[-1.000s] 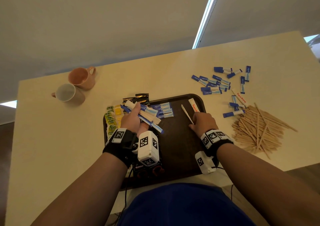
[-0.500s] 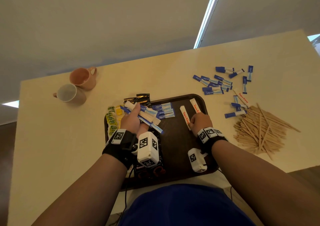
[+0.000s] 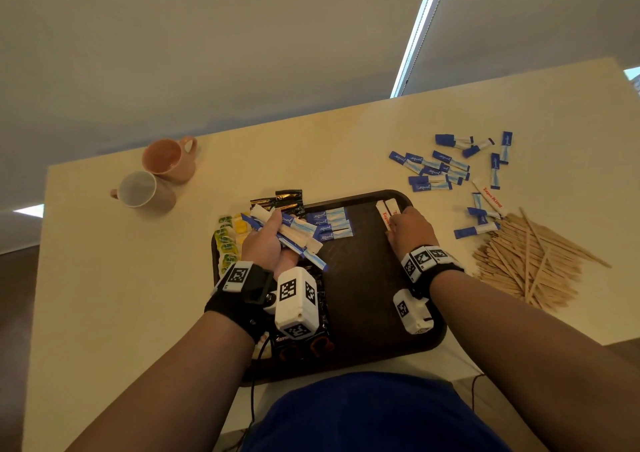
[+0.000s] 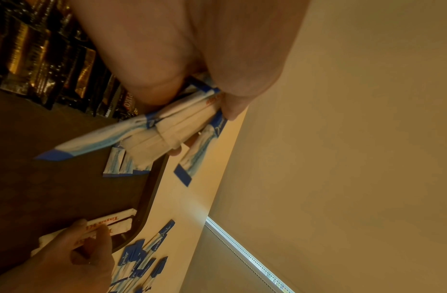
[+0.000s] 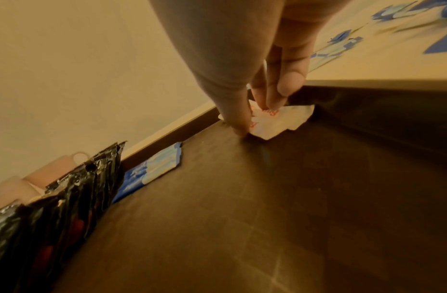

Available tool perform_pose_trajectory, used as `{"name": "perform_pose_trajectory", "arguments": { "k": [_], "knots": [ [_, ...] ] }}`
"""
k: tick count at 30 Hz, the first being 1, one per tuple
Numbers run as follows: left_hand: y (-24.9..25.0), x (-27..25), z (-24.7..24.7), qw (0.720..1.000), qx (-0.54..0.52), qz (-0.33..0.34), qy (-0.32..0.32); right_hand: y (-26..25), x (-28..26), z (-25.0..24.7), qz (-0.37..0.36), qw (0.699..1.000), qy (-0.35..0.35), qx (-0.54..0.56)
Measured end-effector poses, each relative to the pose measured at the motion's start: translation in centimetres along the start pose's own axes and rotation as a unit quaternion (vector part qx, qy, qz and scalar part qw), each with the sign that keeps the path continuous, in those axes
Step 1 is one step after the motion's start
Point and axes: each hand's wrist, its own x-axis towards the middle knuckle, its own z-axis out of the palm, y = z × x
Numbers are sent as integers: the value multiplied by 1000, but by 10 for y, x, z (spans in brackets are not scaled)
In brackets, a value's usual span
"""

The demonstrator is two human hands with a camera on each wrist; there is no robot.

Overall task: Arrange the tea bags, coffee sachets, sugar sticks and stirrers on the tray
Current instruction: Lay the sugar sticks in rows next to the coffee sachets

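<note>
Fingers [image 5: 238, 119] of right hand [image 3: 410, 229] apparently pinching white sticks [image 5: 277, 121], palm down.

- "equal" in white script stands on the blue ends of the loose sugar sticks [image 3: 429, 171] lying on the table [image 3: 138, 295].
- The same "equal" shows on the blue sticks [image 3: 329, 224] laid in a row on the tray [image 3: 363, 295].
- "Tapa King" in red runs along a white sachet [image 3: 490, 198] on the table.
- The white sachets [image 3: 388, 210] under the right hand [image 3: 410, 229] carry red letters, "Tapa…", probably the same brand.
- "…PIKO", partly hidden, is on a dark coffee sachet [image 4: 128, 103].
</note>
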Motion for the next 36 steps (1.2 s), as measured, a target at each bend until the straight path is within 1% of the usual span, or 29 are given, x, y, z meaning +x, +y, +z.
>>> {"name": "perform_pose_trajectory", "arguments": {
  "k": [5,8,10,11,14,15,17,20,22,25,28,30,32,33,34,36],
  "knots": [
    [0,-1,0,1000,3,4,6,-2,3,-6,39,999,2,22],
    [0,-2,1,1000,4,7,2,-6,-1,-12,26,999,12,42],
    [0,-6,3,1000,18,21,-7,-14,-6,-21,-10,997,34,71],
    [-1,-9,4,999,24,24,-11,-21,-8,-28,-42,994,45,95],
    [-1,-14,5,999,39,30,-22,-50,-23,-52,-151,968,64,189],
    [0,-17,5,997,68,33,-23,-60,-29,-60,-179,957,53,223],
    [3,-21,4,989,136,47,-17,-77,-40,-71,-218,937,8,273],
    [4,-23,1,991,123,50,-1,-91,-51,-75,-241,928,-35,282],
    [4,-27,4,993,108,43,-3,-95,-55,-73,-242,927,-52,283],
    [3,-37,10,997,49,38,-37,-97,-57,-66,-218,930,-45,293],
    [3,-41,8,997,57,50,-27,-93,-57,-63,-185,926,-35,327],
    [3,-44,6,997,61,47,-24,-90,-58,-62,-169,910,-49,376],
    [2,-46,6,999,21,32,-20,-87,-59,-62,-168,891,-56,418],
    [2,-46,6,999,9,26,-22,-85,-57,-61,-168,891,-45,418],
    [1,-45,5,1000,-4,18,-23,-81,-52,-60,-162,901,-25,402],
    [1,-41,1,999,-23,10,-21,-70,-41,-57,-133,931,11,339]
  ]
}}
